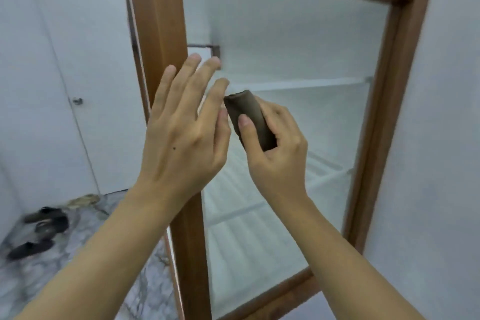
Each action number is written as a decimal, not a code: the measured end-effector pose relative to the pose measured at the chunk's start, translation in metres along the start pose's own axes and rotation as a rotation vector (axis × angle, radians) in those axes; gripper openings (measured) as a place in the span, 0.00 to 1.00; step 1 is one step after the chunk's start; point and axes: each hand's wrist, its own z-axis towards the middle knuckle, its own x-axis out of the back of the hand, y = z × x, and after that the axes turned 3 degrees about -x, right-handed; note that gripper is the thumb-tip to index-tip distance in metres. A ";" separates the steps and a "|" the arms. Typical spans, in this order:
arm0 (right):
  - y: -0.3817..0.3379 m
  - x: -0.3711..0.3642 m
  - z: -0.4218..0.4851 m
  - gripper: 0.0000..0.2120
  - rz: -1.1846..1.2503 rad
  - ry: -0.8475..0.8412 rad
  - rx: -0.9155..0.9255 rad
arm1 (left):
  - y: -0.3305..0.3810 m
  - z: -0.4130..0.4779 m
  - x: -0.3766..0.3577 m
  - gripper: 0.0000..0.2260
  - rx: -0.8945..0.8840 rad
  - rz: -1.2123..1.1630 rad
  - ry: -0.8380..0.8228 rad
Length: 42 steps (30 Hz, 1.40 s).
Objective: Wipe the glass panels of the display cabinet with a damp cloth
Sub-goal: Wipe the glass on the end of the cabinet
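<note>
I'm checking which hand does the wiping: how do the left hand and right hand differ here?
The left hand has straight, spread fingers and holds nothing; the right hand curls round a rolled brown cloth. The left hand overlaps the wooden frame; the right hand sits wholly before the glass panel. Both are raised at about the same height, close together.

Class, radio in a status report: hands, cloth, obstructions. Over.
Left hand open, fingers spread across wooden frame. Right hand grips rolled brown cloth before glass panel. Only left hand in the way.
</note>
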 end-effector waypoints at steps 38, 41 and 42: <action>0.024 -0.048 0.062 0.26 -0.333 -0.050 0.634 | -0.018 0.033 -0.015 0.24 0.142 0.237 0.189; -0.011 -0.058 0.119 0.24 -0.248 0.025 0.548 | -0.017 0.034 -0.016 0.24 0.149 0.236 0.190; -0.018 -0.060 0.127 0.24 -0.226 0.050 0.526 | -0.017 0.034 -0.015 0.24 0.154 0.229 0.193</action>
